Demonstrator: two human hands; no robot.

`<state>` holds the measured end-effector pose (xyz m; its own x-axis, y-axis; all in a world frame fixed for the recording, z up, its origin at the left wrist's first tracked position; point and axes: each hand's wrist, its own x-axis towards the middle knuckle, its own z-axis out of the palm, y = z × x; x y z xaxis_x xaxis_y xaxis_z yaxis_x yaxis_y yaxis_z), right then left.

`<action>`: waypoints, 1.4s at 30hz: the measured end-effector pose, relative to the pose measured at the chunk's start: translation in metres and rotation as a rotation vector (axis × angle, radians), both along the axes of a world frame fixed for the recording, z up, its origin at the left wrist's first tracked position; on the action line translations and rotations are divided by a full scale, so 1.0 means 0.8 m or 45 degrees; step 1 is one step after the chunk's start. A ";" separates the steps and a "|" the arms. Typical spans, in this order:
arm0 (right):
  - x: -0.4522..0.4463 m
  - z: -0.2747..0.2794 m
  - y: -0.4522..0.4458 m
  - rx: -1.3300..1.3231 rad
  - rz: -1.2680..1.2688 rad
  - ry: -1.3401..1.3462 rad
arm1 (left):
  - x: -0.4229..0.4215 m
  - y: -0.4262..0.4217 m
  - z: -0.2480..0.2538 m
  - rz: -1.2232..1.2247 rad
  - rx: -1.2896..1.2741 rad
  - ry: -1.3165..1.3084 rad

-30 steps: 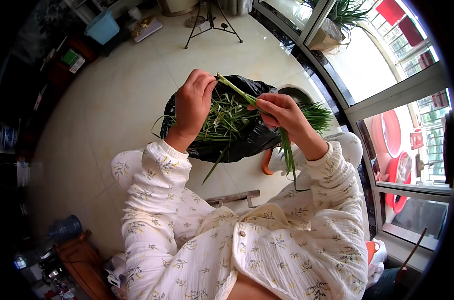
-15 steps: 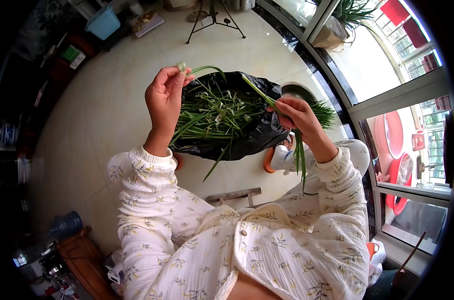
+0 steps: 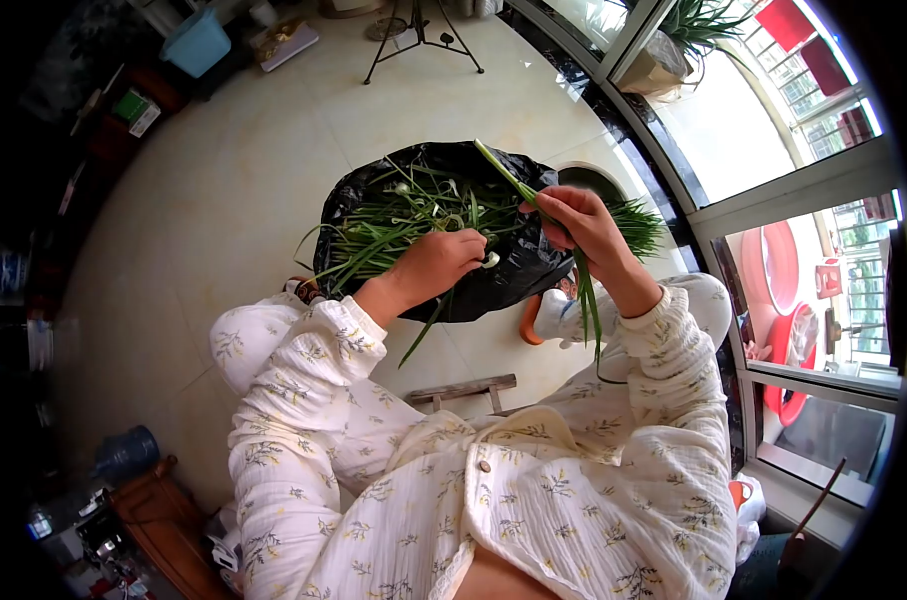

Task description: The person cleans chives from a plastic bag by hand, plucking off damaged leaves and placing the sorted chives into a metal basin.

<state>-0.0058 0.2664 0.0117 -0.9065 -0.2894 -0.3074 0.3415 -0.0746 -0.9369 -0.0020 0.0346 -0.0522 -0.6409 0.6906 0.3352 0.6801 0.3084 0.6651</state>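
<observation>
A black plastic bag (image 3: 519, 272) full of loose green stalks (image 3: 389, 222) lies open on the floor before my knees. Over its near edge is my left hand (image 3: 439, 262), fingers closed, with a small pale bit showing at the fingertips; what it holds is mostly hidden. My right hand (image 3: 582, 228) grips a small bunch of green stalks (image 3: 506, 172), pale ends pointing up and left, leaves hanging down below the hand. Just behind that hand, a round bowl (image 3: 592, 180) and more green stalks (image 3: 636, 228) are partly visible.
A low wooden stool (image 3: 464, 390) stands between my legs. At the top are a black metal stand (image 3: 421, 42) and a blue bin (image 3: 196, 42). Glass doors with metal frames (image 3: 794, 182) run along the right. A water bottle (image 3: 127, 452) is at the lower left.
My left hand moved from near the stalks' pale ends out to the left with a peeled strand, then down and right to the bag's near edge. My right hand keeps its bunch.
</observation>
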 end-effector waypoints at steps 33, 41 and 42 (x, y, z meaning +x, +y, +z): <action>-0.004 -0.053 -0.082 0.019 0.209 0.056 | -0.046 -0.045 -0.017 0.733 0.514 -1.100; -0.004 -0.052 -0.080 -0.047 0.251 -0.025 | -0.040 -0.034 0.006 0.666 0.914 -1.321; -0.003 -0.050 -0.080 -0.060 0.260 -0.046 | -0.039 -0.035 0.008 0.607 0.982 -1.468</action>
